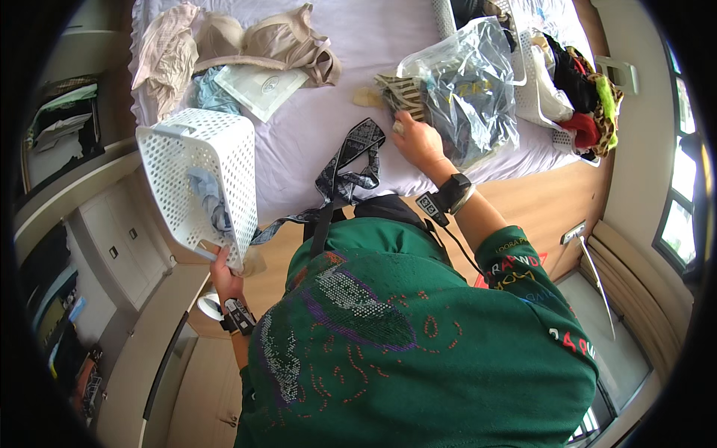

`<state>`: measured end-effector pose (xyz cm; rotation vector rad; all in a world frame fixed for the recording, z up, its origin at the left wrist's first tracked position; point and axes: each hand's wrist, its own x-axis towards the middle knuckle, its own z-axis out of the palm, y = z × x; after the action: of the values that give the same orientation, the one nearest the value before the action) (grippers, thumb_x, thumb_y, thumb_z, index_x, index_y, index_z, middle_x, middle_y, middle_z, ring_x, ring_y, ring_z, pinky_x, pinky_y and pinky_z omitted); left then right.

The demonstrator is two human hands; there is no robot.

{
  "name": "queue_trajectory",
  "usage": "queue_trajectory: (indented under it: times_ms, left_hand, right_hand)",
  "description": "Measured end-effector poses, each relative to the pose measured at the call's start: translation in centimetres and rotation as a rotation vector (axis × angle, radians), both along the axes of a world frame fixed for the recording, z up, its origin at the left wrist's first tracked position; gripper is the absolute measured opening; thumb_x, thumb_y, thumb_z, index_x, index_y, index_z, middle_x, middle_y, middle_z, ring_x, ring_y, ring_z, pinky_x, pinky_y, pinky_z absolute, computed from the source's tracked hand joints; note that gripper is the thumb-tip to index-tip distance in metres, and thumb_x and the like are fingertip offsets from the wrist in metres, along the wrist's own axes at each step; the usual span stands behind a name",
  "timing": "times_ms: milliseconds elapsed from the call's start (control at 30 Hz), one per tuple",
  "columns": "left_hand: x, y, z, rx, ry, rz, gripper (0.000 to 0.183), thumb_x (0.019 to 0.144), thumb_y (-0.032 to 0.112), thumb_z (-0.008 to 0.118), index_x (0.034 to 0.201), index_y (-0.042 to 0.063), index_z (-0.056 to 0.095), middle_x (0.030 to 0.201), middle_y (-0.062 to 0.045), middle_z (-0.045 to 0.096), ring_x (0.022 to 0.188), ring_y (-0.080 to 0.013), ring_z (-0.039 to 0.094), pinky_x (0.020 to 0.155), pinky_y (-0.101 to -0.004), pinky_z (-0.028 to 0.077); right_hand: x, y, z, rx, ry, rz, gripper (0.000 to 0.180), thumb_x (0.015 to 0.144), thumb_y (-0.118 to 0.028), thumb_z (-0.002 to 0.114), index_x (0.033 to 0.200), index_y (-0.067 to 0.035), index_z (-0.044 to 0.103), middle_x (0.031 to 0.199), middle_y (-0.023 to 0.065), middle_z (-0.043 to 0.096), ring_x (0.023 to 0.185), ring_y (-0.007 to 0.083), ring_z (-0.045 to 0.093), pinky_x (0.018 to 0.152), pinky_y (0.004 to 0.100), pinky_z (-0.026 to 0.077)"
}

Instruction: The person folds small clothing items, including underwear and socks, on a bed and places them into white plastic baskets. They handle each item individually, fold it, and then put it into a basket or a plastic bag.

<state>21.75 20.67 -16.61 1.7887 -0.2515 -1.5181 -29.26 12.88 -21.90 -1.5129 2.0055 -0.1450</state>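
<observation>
My left hand (226,274) grips the near edge of a white perforated plastic basket (238,162), tilted at the bed's left edge with a light blue cloth (210,196) inside. At the right, my right hand (417,140) touches a striped cloth (406,95) beside a clear plastic bag (476,89) holding dark fabric; its fingertips are partly hidden, so its grip is unclear. A small beige piece (367,97) lies left of the striped cloth. Between the hands, a black patterned strap or sash (358,140) trails off the bed's edge.
On the bed (369,33), a beige bra (274,45), a pale pink garment (168,56), a blue cloth (215,92) and a flat translucent packet (263,89) lie at upper left. White baskets (529,95) of mixed clothes stand at upper right. Shelves with folded clothes are at the far left.
</observation>
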Motion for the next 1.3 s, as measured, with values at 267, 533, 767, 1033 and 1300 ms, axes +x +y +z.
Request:
queue_trajectory:
  times_ms: [267, 533, 767, 1033, 1300]
  left_hand:
    - [-5.9, -3.5, -0.3, 0.091, -0.156, 0.031, 0.02, 0.086, 0.019, 0.064, 0.103, 0.01, 0.057, 0.087, -0.001, 0.061, 0.069, -0.0123, 0.059, 0.048, -0.0278, 0.04]
    - [-6.7, -8.6, -2.6, 0.005, -0.06, -0.094, 0.025, 0.094, 0.028, 0.062, 0.105, 0.005, 0.059, 0.085, -0.003, 0.065, 0.063, -0.0108, 0.058, 0.05, -0.0248, 0.042]
    - [-5.8, -5.6, 0.9, 0.037, -0.269, -0.074, 0.025, 0.093, 0.026, 0.064, 0.108, 0.007, 0.061, 0.087, -0.002, 0.066, 0.066, -0.0087, 0.06, 0.048, -0.0213, 0.041]
    - [-8.3, -5.0, 5.5, -0.062, -0.003, -0.108, 0.027, 0.094, 0.01, 0.057, 0.119, 0.001, 0.058, 0.099, -0.008, 0.067, 0.078, -0.0126, 0.065, 0.051, -0.0206, 0.044]
    - [-15.2, -9.7, 4.5, -0.273, 0.144, -0.421, 0.029, 0.092, -0.004, 0.053, 0.12, -0.005, 0.056, 0.11, -0.012, 0.064, 0.102, -0.0186, 0.062, 0.091, -0.0301, 0.049]
  right_hand:
    - [4.6, -8.7, -6.3, -0.006, 0.061, 0.034, 0.02, 0.089, -0.012, 0.048, 0.104, -0.001, 0.057, 0.089, 0.0217, 0.068, 0.081, 0.0409, 0.067, 0.074, 0.0491, 0.053]
    - [1.2, -10.4, 6.7, -0.107, -1.001, -0.355, 0.018, 0.087, -0.01, 0.068, 0.103, -0.002, 0.07, 0.074, 0.001, 0.064, 0.056, 0.0055, 0.053, 0.049, 0.0194, 0.042]
    - [-4.7, -7.0, 18.8, -0.527, -1.202, -0.042, 0.019, 0.089, -0.017, 0.067, 0.099, -0.001, 0.07, 0.094, 0.0084, 0.068, 0.084, 0.0126, 0.06, 0.073, 0.0263, 0.05]
    - [-5.2, -2.1, 12.4, -0.002, -0.52, -0.21, 0.027, 0.082, -0.019, 0.072, 0.102, -0.002, 0.066, 0.076, 0.0054, 0.066, 0.068, 0.013, 0.063, 0.06, 0.0277, 0.051]
    - [-1.9, 1.4, 0.9, 0.084, 0.021, -0.1, 0.025, 0.075, -0.018, 0.069, 0.096, -0.005, 0.064, 0.082, 0.0152, 0.069, 0.078, 0.0323, 0.068, 0.072, 0.042, 0.053]
